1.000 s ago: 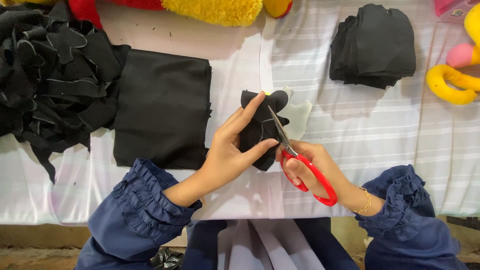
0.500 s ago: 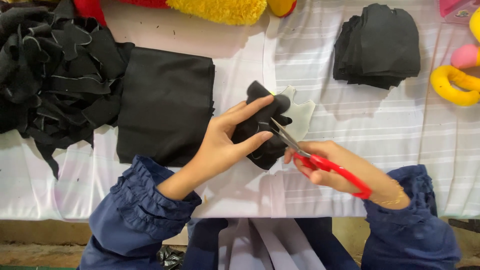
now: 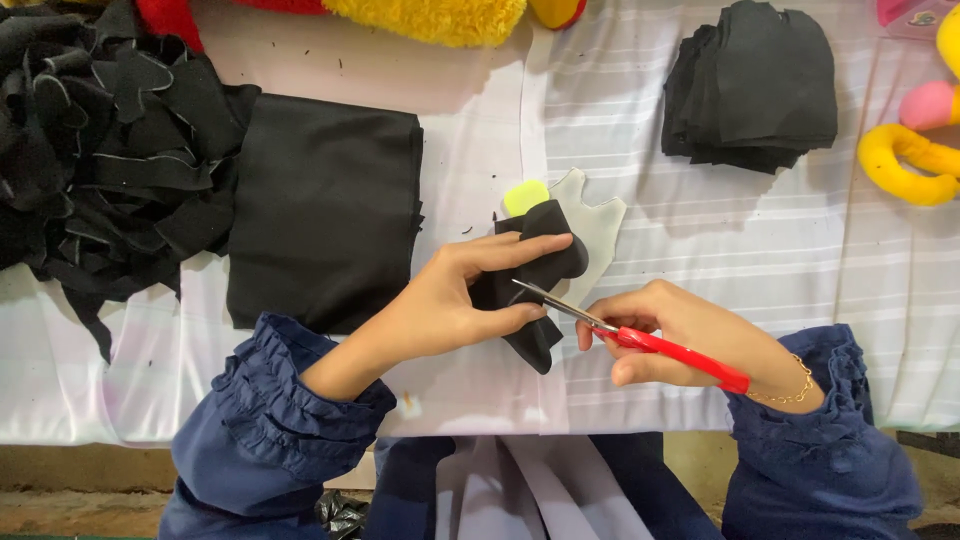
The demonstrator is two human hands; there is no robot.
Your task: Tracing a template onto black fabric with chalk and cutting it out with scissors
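Left hand (image 3: 450, 305) with fingers clamped on a small black fabric piece (image 3: 535, 280), held just above the white striped counter (image 3: 700, 250) beside a pale translucent template (image 3: 595, 225). Right hand (image 3: 680, 335) has fingers closed around red-handled scissors (image 3: 640, 338), blades meeting the fabric's edge. Folded black cloth (image 3: 325, 210) lies left.

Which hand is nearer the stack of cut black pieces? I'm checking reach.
Right. The right hand lies below the stack, holding red scissors; the left hand is farther left, gripping black fabric.
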